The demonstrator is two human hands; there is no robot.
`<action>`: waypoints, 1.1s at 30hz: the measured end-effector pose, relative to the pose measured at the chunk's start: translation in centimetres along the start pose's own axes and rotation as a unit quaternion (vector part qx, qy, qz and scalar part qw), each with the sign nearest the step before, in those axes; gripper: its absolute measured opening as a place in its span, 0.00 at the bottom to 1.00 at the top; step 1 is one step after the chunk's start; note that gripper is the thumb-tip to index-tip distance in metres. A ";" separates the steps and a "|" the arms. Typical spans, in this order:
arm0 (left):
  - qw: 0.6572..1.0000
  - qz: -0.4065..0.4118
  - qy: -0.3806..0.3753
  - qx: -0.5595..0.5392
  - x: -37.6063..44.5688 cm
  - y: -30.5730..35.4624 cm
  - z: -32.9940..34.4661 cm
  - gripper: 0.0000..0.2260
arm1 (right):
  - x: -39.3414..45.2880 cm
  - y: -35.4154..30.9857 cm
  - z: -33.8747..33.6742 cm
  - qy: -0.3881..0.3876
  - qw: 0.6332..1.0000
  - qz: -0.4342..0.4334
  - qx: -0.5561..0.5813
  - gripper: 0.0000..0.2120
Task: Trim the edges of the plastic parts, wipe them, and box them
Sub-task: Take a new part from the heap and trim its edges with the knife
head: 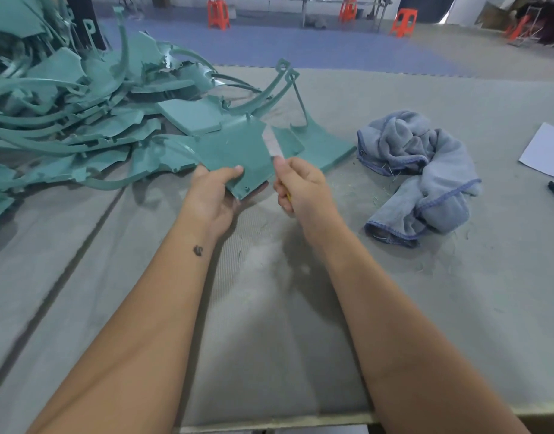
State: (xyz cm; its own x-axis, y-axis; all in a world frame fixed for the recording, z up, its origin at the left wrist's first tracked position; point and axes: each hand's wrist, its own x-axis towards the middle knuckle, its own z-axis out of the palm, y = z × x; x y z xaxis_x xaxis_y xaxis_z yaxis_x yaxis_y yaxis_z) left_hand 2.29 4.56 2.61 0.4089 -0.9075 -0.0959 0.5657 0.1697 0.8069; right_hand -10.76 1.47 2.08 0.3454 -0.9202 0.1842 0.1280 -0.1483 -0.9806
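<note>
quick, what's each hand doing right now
Left hand: grips the green plastic part at its near edge.
Right hand: grips the knife, blade against the part's right edge.

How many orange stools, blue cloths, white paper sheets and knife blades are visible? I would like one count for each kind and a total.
Orange stools: 3
Blue cloth: 1
White paper sheet: 1
Knife blade: 1
Total: 6

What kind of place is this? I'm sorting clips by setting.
Probably a small factory or workshop floor: a heap of teal plastic parts on a padded worktable, a knife trimming one, orange stools on an open floor.
</note>
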 end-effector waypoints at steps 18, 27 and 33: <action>0.974 -0.039 -0.026 -0.220 0.0 0.2 0.2 0.19 | -0.3 1.4 0.7 -0.115 0.984 0.002 -0.139 0.18; 0.975 -0.036 -0.028 -0.219 -0.1 0.4 0.4 0.19 | -0.3 1.5 0.8 -0.093 0.987 -0.024 -0.129 0.17; 0.973 -0.029 -0.041 -0.226 0.1 0.2 0.3 0.12 | -0.5 1.4 0.7 -0.078 0.990 -0.025 -0.114 0.17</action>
State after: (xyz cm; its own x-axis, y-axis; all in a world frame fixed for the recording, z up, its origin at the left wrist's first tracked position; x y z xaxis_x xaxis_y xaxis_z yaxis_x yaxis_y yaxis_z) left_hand 2.24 4.38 2.87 0.3193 -0.9450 -0.0710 0.8505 0.2528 0.4613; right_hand -10.08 1.97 0.70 0.4849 -0.8455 0.2239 -0.0577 -0.2864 -0.9564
